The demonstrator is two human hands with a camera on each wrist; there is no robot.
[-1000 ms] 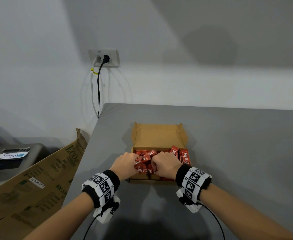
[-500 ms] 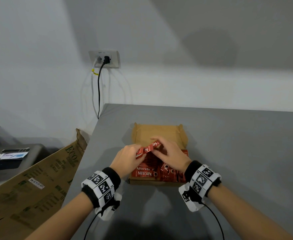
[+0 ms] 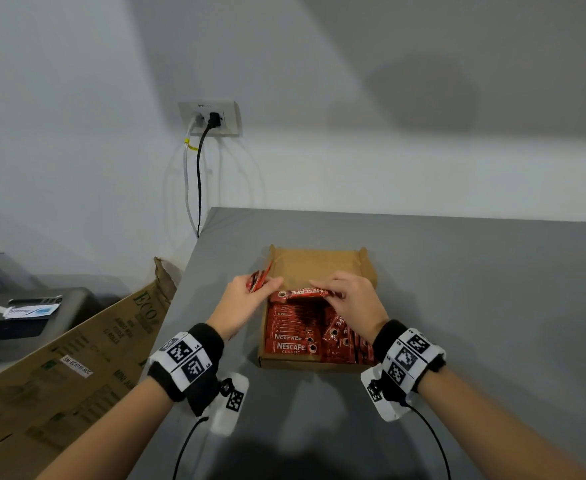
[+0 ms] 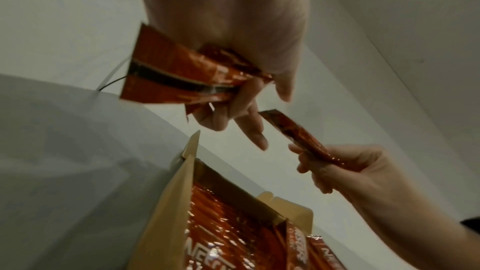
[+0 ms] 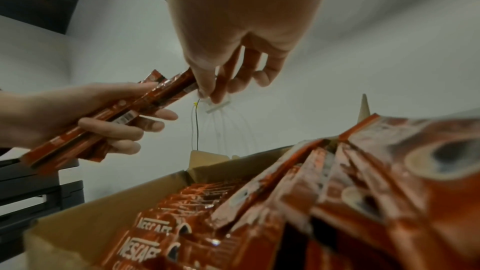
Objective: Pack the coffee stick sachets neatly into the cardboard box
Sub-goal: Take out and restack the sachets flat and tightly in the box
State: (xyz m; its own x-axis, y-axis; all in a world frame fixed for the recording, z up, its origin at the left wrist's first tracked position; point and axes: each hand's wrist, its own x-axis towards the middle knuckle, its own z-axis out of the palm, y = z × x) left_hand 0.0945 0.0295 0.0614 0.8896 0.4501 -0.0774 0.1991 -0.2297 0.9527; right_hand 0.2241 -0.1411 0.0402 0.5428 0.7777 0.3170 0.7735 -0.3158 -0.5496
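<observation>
Glossy, crinkled, seemingly foil sachets [image 3: 293, 336] fill a matt brown cardboard box [image 3: 319, 263] on a smooth matt grey table [image 3: 475, 306].

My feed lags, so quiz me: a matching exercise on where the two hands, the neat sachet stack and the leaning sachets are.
Things:
1. left hand
2. right hand
3. flat sachet stack
4. leaning sachets

Places or states:
A. left part of the cardboard box
B. pinches a single sachet above the box
C. right part of the box, on edge
D. grips a small bundle of sachets beside the box

Pairs: 1-D, 2-B, 3-A, 4-C
</observation>
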